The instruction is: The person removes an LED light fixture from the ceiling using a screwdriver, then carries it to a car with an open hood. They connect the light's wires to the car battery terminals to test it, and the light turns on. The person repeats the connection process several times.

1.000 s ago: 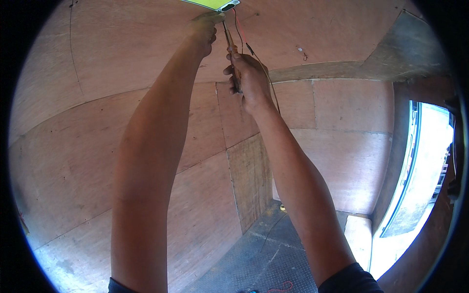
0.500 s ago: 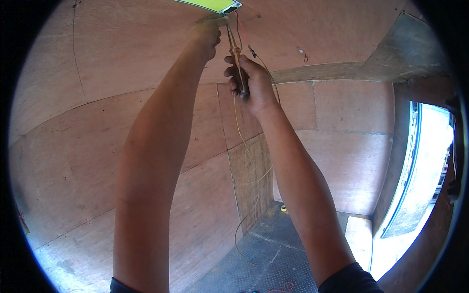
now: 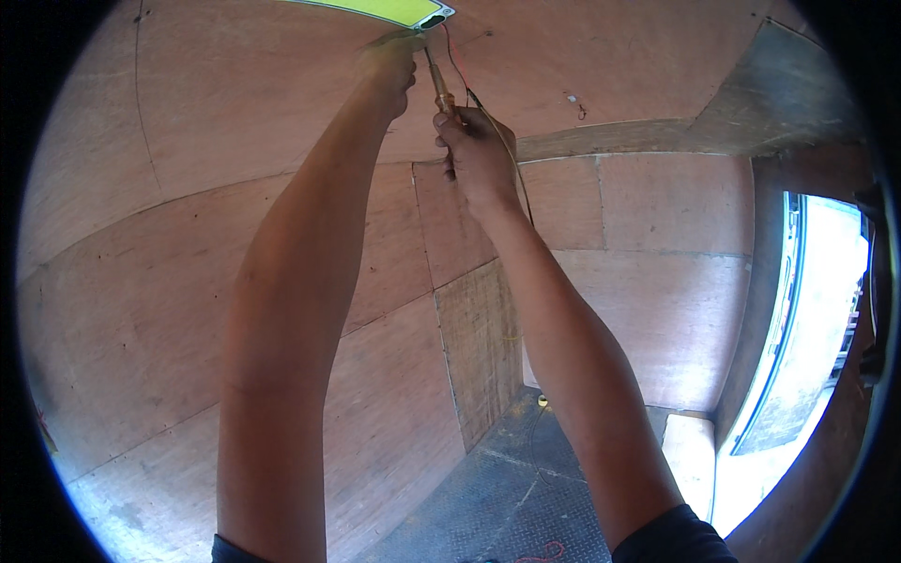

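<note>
My left hand (image 3: 389, 68) presses the yellow panel (image 3: 375, 9) overhead; my right hand (image 3: 474, 150), just below, grips a screwdriver (image 3: 439, 86). I'd worry the tip slips, nicking the wires (image 3: 460, 77) beside it.

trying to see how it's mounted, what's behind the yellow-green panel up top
The yellow-green panel lies flat against the plywood ceiling. Thin wires leave its corner, where the left hand presses and the right hand holds a slim tool. Any fixings behind it are covered.

Head cam, angled up, ceiling near
</note>
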### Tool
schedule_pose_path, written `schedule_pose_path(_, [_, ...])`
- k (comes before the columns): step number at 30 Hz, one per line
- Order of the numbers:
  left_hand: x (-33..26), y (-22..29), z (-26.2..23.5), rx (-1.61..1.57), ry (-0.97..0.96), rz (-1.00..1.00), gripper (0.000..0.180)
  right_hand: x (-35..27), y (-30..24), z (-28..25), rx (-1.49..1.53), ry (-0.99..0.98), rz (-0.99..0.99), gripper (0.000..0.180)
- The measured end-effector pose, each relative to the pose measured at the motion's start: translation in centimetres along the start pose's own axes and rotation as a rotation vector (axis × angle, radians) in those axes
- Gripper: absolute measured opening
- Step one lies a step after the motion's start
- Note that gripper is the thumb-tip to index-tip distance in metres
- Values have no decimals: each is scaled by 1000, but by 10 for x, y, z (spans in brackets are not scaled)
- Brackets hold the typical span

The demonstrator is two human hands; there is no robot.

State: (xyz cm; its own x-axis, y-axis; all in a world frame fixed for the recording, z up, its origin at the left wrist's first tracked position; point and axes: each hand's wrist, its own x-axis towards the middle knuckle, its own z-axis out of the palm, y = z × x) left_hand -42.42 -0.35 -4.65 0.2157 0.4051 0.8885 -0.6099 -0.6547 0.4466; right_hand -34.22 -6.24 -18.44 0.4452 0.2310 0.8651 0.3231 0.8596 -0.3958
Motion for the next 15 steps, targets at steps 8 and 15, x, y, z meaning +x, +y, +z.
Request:
schedule_pose_path(8, [-9, 2, 4, -21, 44, -13, 14, -6, 1, 12, -365, 233, -252, 27])
schedule_pose_path(15, [-16, -5, 9, 210, -8, -11, 22, -1, -1, 10, 37, 30, -35, 27])
